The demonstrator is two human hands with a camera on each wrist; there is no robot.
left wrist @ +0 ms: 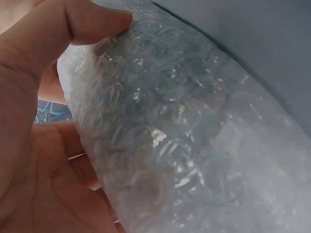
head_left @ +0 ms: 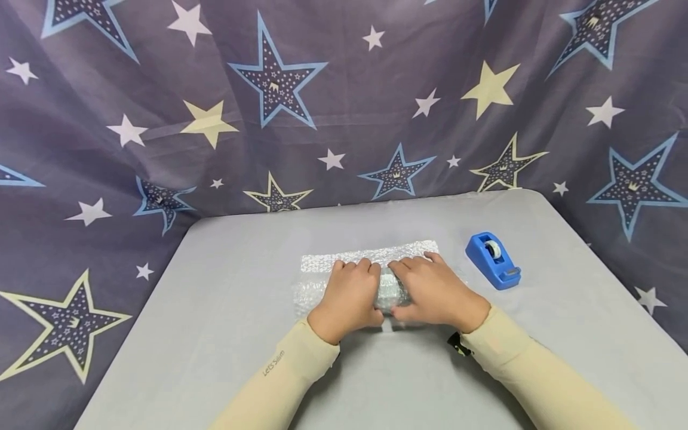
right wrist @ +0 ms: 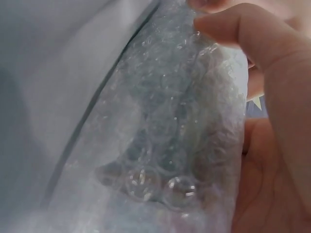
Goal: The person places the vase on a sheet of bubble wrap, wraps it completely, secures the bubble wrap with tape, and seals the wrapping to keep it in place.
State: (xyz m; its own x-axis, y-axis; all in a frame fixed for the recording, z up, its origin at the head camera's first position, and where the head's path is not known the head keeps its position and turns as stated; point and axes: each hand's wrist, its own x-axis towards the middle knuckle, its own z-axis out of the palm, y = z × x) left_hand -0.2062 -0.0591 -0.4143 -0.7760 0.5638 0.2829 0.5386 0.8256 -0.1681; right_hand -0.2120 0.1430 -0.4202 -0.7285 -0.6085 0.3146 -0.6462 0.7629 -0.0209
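A sheet of clear bubble wrap (head_left: 314, 289) lies on the table, rolled around something whose kind I cannot tell through the plastic. My left hand (head_left: 352, 295) grips the left half of the roll, fingers over its far side and thumb at the near side. On the right half, my right hand (head_left: 432, 289) holds on the same way. Both thumbs are close together at the middle. In the left wrist view the bubble wrap (left wrist: 165, 126) bulges beside the thumb. The right wrist view shows a darker greenish shape beneath the bubble wrap (right wrist: 160, 126).
A blue tape dispenser (head_left: 491, 263) with a roll of tape stands to the right of the bubble wrap. The table (head_left: 231, 334) has a pale grey cover. Behind it hangs a dark curtain (head_left: 344, 89) with stars.
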